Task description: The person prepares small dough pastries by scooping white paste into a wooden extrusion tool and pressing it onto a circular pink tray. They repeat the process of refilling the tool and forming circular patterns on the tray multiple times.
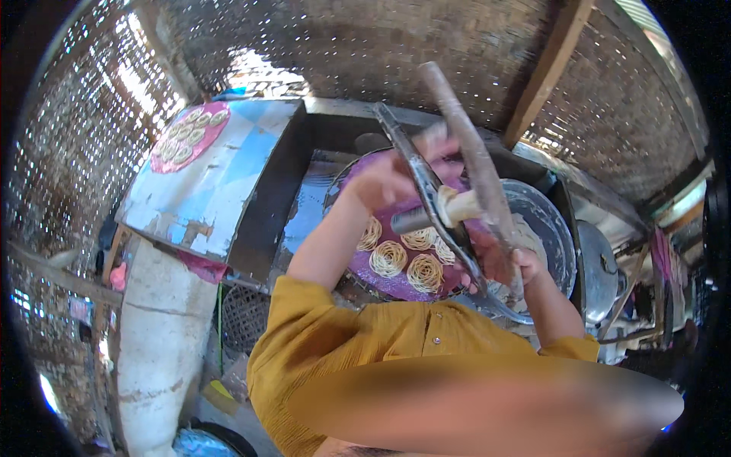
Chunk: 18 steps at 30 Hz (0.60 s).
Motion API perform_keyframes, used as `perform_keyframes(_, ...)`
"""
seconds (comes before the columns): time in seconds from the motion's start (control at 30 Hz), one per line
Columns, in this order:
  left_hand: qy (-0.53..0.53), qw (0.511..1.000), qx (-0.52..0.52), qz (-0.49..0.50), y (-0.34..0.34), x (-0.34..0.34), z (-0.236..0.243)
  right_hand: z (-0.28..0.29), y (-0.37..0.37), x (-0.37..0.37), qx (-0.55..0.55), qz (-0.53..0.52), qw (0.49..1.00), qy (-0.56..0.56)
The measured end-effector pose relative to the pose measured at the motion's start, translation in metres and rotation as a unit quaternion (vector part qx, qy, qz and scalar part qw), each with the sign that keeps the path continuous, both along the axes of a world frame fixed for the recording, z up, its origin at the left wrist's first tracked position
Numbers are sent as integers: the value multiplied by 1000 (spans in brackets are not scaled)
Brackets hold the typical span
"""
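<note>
A two-bar wooden press stands tilted in front of my body, with a dark bar (407, 145) and a paler, thicker bar (474, 145). A cream-coloured plunger (461, 207) sits between the bars, and a grey metal cylinder (411, 221) sticks out on the left. Around the near end of the press, my right hand (525, 263) is closed. My left hand (384, 183) is smeared by motion beside the dark bar; its grip cannot be made out. Below lie several coiled noodle nests (388, 259) on a round purple sheet (381, 283).
A large metal basin (569, 251) with pale, doughy residue stands at the right, beside a round metal lid (598, 266). At the left, a blue-and-white covered table (236, 164) carries a pink round sheet (161, 161) with more nests. Woven walls (381, 53) and a wooden post (550, 68) enclose the space.
</note>
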State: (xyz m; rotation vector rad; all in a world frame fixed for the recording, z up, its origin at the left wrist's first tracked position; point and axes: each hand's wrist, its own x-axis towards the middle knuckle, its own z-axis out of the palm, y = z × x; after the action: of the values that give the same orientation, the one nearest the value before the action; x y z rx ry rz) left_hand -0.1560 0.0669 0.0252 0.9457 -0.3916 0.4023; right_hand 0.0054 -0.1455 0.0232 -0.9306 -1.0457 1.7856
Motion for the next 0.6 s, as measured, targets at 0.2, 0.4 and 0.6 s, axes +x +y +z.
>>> perform_keyframes(0.2, -344, 935, 55, -68, 4, -8, 79, -3, 19, 26, -19, 171, 980, 101)
perform_keyframes(0.4, -156, 972, -28, 174, 52, -7, 35, 3, 41, 46, -61, 122, 990, 27)
perform_keyframes(0.6, -148, 946, -228, 175, 119, 7, -43, -4, 83, 39, -113, 27, 990, -80)
